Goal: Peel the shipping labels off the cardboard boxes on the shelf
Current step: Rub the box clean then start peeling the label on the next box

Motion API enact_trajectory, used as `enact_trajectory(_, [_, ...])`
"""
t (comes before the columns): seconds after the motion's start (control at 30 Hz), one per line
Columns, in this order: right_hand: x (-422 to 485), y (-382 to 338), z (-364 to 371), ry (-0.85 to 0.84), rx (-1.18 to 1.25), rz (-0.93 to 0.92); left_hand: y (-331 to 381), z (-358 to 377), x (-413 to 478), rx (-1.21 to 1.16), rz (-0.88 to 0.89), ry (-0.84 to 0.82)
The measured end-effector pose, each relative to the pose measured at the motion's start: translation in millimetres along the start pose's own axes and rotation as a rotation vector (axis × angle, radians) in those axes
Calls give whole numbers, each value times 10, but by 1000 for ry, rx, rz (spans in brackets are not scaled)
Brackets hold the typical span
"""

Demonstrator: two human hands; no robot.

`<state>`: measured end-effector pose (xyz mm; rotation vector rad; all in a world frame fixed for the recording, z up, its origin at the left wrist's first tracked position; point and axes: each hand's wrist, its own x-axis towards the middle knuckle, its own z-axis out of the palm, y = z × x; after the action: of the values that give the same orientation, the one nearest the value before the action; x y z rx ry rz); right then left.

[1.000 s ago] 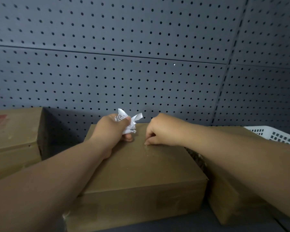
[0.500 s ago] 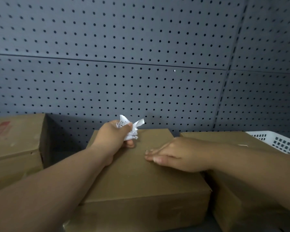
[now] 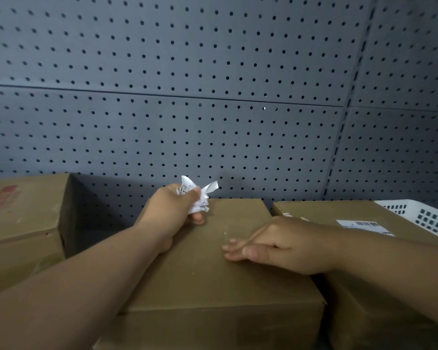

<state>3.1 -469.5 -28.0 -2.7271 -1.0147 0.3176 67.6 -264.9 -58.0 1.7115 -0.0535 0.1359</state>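
Head view. The left grip was closed tight round a crumpled label. The white wad stuck out above the thumb and fingers. The heel of that hand rested on the far left part of the middle box.

The right grip lay flat and palm down on the same box top, near its right edge. Its fingers were straight and together, and it held nothing. It was apart from the wad, to the right and nearer the camera.

A flat label with a barcode sat on top of the right box, just beyond the right forearm. Neither grip touched it.

Count:
- Boxes: three cardboard, namely the left box with red print, the middle and the right.
- Labels: two, one crumpled and one flat.
- Baskets: one white basket at the far right, beside the right box.
- Backing: a grey pegboard behind everything.
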Motion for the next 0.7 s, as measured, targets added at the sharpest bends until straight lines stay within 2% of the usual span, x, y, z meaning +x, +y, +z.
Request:
enact_trajectory(0.07, [35, 14, -57, 121, 111, 60, 9, -1, -2, -1, 1, 3])
enact_trajectory(0.13, [115, 68, -81, 189, 73, 151, 17, -5, -10, 2, 2, 8])
enact_trajectory(0.23, [226, 64, -10, 91, -84, 247, 21, 5, -24, 9, 9, 11])
enact_trajectory(0.37, [175, -100, 156, 28, -160, 166, 20, 10, -18, 3, 4, 14])
enact_trajectory(0.57, [-108, -312, 226, -33, -146, 82, 24, 14, -5, -6, -7, 22])
enact_trajectory(0.63, [-151, -336, 159, -53, -49, 95, 20, 9, -5, -12, -13, 19])
enact_trajectory(0.7, [-116, -312, 52, 42, 110, 142, 19, 5, -1, -23, -18, 15])
